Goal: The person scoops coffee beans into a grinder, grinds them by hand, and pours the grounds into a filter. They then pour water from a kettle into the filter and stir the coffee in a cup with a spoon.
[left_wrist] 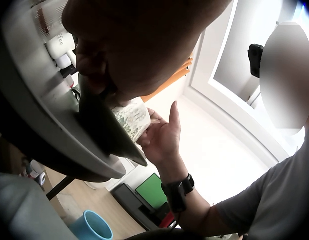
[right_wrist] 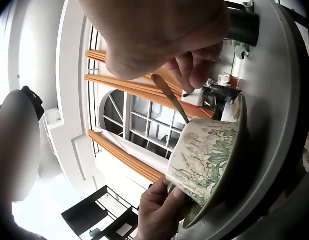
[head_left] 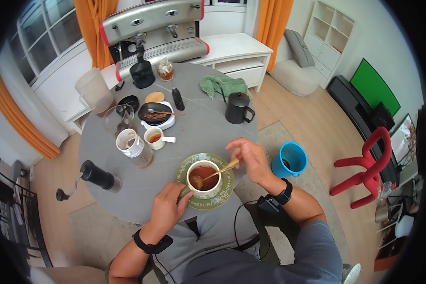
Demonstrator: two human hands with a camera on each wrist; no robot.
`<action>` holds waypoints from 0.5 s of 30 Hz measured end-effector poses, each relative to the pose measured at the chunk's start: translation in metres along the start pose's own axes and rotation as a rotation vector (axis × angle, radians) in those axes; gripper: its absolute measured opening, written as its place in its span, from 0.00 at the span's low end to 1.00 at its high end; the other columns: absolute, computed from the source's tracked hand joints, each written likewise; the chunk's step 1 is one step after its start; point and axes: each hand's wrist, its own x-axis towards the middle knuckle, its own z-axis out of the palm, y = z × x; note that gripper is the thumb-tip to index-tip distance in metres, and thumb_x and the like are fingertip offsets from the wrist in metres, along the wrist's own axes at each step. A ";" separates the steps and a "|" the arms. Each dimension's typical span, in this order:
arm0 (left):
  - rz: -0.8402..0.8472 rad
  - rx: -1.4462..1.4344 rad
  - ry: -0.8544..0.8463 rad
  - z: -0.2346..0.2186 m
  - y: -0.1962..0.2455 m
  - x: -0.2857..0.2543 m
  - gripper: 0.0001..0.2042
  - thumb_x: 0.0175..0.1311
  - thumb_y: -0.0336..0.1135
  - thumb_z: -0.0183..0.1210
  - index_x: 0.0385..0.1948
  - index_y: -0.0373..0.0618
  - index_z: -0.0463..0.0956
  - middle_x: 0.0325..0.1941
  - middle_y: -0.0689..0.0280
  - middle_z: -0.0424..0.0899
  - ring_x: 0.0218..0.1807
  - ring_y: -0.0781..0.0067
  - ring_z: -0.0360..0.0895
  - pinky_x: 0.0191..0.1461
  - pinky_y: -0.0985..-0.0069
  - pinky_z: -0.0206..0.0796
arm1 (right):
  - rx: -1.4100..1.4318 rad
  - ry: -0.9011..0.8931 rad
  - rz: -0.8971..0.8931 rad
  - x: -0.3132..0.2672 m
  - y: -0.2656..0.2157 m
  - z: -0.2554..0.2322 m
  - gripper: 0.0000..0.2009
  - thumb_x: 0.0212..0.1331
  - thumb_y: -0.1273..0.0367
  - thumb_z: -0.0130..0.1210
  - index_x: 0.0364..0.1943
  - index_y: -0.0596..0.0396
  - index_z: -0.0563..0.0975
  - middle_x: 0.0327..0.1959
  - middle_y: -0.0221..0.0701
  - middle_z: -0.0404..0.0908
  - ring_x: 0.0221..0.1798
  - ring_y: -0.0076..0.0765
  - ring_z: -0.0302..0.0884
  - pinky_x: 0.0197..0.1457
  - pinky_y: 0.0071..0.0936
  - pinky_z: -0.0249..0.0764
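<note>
While left hand (head_left: pixel 168 206) pinches cup handle (head_left: pixel 185 191), gold spoon (head_left: pixel 227 167) slants up toward loosely curled right hand (head_left: pixel 252 160).

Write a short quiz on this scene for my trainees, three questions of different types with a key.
1. What does the left hand grip?
A) The blue bucket
B) The handle of the cup
C) The green cloth

2. True or false: the black kettle stands on the table.

3. Fill in the blank: the gold spoon rests in the cup, which sits on a green ____.

Key: 1. B; 2. True; 3. saucer
</note>
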 end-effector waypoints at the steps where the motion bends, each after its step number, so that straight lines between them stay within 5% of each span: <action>1: -0.005 0.008 0.014 0.001 -0.001 -0.001 0.11 0.58 0.28 0.71 0.40 0.37 0.81 0.34 0.56 0.81 0.27 0.59 0.79 0.31 0.70 0.71 | 0.003 -0.013 -0.009 0.001 0.006 -0.002 0.27 0.77 0.49 0.38 0.44 0.58 0.82 0.19 0.26 0.76 0.22 0.21 0.75 0.28 0.21 0.68; 6: -0.049 0.011 0.004 -0.001 0.000 -0.001 0.09 0.61 0.29 0.69 0.39 0.38 0.81 0.35 0.56 0.81 0.32 0.51 0.80 0.33 0.63 0.74 | 0.135 0.071 0.175 0.001 0.035 -0.005 0.36 0.80 0.45 0.26 0.38 0.61 0.81 0.17 0.24 0.72 0.18 0.19 0.66 0.24 0.20 0.63; 15: -0.032 -0.050 0.061 -0.006 -0.007 0.003 0.08 0.61 0.27 0.68 0.39 0.38 0.82 0.33 0.57 0.81 0.30 0.56 0.80 0.33 0.66 0.72 | 0.074 0.008 0.199 -0.003 0.049 0.003 0.41 0.77 0.39 0.21 0.39 0.63 0.78 0.16 0.23 0.70 0.18 0.16 0.62 0.24 0.18 0.57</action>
